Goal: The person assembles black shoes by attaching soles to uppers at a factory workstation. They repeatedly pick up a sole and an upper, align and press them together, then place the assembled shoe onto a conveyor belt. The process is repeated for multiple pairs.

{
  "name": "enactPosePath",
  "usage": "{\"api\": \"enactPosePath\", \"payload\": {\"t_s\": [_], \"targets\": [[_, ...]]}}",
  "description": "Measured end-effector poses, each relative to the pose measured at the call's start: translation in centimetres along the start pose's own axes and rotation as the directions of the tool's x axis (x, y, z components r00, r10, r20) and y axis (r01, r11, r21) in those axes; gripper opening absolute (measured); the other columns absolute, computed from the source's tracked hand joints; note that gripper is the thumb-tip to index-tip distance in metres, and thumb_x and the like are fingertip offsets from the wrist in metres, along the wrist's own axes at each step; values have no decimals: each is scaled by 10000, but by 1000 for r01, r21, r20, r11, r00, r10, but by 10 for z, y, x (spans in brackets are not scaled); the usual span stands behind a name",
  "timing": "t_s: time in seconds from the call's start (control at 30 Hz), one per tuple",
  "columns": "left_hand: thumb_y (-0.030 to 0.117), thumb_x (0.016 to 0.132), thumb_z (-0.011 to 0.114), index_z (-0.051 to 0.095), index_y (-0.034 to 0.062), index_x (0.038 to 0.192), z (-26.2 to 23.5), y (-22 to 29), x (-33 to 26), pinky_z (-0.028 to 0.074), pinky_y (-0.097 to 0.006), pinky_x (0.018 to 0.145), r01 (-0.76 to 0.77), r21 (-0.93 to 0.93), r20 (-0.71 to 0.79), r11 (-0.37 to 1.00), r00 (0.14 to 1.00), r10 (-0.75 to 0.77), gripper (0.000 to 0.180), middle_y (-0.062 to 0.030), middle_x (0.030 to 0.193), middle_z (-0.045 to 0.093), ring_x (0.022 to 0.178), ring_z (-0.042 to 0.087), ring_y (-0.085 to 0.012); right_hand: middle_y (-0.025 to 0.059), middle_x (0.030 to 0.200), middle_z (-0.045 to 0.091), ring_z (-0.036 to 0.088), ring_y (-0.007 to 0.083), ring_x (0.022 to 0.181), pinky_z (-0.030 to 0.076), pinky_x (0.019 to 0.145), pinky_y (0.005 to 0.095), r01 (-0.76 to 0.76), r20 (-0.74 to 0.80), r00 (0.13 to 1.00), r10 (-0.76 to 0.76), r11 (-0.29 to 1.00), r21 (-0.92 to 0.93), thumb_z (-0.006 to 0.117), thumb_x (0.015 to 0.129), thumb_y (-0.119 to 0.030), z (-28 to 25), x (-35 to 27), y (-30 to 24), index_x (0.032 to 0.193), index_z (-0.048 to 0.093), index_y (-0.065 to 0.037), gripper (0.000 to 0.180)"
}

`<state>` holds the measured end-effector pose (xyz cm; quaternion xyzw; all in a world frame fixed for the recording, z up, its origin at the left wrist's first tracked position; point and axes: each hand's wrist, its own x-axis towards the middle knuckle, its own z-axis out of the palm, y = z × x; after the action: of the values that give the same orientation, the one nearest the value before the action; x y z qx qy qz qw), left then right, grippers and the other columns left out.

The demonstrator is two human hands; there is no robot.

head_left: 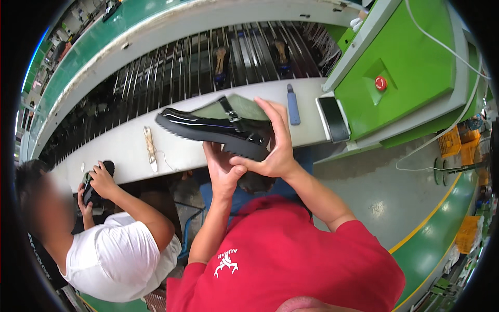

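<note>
A glossy black shoe [195,126] with a strap, a buckle and a thick ridged sole is held up over the white ledge, toe to the left. A grey-green form, like a shoe last, [250,107] fills its opening. From below, my left hand [222,171] supports the sole near the heel. My right hand [278,140] wraps round the heel end, fingers up along the back and thumb beneath the sole. Both hands are closed on this one shoe. Part of the left fingers is hidden behind the sole.
On the white ledge [179,151] lie a blue-handled tool [293,106], a thread-wrapped tool [150,148] and a dark phone [334,119]. Beyond run metal rollers [197,62] carrying shoes. A green machine [400,67] stands right. At left, a co-worker [117,249] holds a dark shoe.
</note>
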<state>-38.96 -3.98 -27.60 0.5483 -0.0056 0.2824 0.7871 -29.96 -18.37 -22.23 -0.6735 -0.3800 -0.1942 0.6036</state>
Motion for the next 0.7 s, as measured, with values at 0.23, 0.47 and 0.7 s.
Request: {"api": "enactPosePath", "payload": {"t_s": [0.23, 0.47, 0.7], "targets": [[476, 980, 789, 414, -94, 1575, 8, 34, -18, 478, -434, 1209, 239, -274, -23, 932, 967, -255, 905, -192, 1476, 611, 1350, 642, -293, 222, 1468, 523, 647, 397, 1226, 625, 886, 432, 243, 140, 965, -223, 959, -149, 1059, 588, -337, -4, 24, -32, 1609, 582, -84, 1155], [449, 1142, 548, 479, -17, 1613, 4, 14, -38, 465, -463, 1249, 343, -405, 0, 847, 927, -375, 666, -169, 1574, 617, 1442, 617, -288, 194, 1394, 545, 617, 348, 1221, 581, 997, 443, 37, 256, 966, 24, 972, -230, 1051, 552, -269, -2, 10, -36, 1623, 563, -52, 1197], [461, 1138, 554, 490, -21, 1600, 11, 17, -38, 489, -462, 1227, 409, -443, -63, 798, 874, -483, 671, -174, 1529, 647, 1401, 646, -286, 190, 1389, 527, 621, 368, 1227, 606, 937, 457, -68, 305, 935, 180, 936, -344, 1041, 557, -294, 4, 2, -34, 1646, 555, -133, 1204]]}}
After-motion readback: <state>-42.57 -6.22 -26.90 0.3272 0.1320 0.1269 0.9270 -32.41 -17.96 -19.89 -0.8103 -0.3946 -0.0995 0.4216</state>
